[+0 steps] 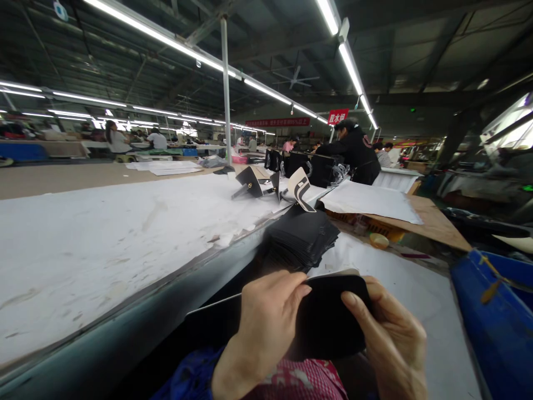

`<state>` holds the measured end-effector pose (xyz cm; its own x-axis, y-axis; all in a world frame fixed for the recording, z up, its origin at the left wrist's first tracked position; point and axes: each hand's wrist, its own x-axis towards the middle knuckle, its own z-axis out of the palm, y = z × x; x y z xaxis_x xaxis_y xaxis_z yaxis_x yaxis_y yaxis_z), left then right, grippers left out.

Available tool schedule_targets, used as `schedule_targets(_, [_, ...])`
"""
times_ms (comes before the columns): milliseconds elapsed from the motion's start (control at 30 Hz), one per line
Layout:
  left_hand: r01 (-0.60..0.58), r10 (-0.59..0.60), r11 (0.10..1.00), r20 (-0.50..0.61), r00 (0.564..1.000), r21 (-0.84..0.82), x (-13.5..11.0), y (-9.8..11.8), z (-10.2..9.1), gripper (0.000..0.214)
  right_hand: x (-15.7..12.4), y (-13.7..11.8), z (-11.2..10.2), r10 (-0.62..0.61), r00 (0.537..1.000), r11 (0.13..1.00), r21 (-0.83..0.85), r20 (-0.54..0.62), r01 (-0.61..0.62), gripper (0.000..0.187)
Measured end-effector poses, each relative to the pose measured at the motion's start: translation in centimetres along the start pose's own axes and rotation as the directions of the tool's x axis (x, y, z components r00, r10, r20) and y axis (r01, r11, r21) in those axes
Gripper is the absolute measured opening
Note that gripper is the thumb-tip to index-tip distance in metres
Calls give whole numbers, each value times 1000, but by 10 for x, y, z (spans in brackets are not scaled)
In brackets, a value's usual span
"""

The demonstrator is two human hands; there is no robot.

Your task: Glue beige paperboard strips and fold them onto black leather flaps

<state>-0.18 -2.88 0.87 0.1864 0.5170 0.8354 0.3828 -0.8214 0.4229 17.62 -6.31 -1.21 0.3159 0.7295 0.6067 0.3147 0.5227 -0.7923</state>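
Note:
Close to my body I hold a black flat panel (328, 316) with rounded corners and a thin pale edge. My left hand (270, 322) pinches its top edge between thumb and fingers. Around the panel's right end, my right hand (391, 333) is closed, thumb on the near face and fingers behind. The panel's material cannot be made out for certain. Just beyond my hands lies a stack of black sheets (303, 233). A cream and black curved piece (302, 189) stands at the far end of that stack.
A long white-covered table (104, 239) runs along the left. Black pieces with small metal fittings (250, 182) stand on it, with black bags (322, 169) farther back. At the right are a blue bin (491, 311) and a yellow bowl (378, 240). A person in black (353, 150) works ahead.

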Motion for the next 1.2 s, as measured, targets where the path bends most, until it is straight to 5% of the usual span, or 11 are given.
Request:
schedule_targets(133, [-54,53,997,-16,998,-48,-4,-1,-11,13,4,-10,3,-25,999,997,72,40,23,19])
schedule_targets(333, [-169,172,981,21,985,-99,-10,-2,-26,14,3,-19,-1,84,988,964,239,127,-112,25])
schedule_targets(533, [-181,188,974,37,982,-138,-14,-5,-27,12,-1,-17,1,107,990,962,242,89,-126,24])
schedule_targets(700, [-95,105,983,56,993,-160,-19,-10,-23,12,-2,-22,9,50,999,986,157,8,-50,23])
schedule_targets(933, [1,-1,993,1,1000,-115,-8,2,3,13,-4,-24,16,-179,981,983,-59,-79,175,15])
schedule_targets(1200, [-63,61,997,-42,997,-44,0,11,15,24,-5,-20,17,-219,974,970,-122,-60,210,18])
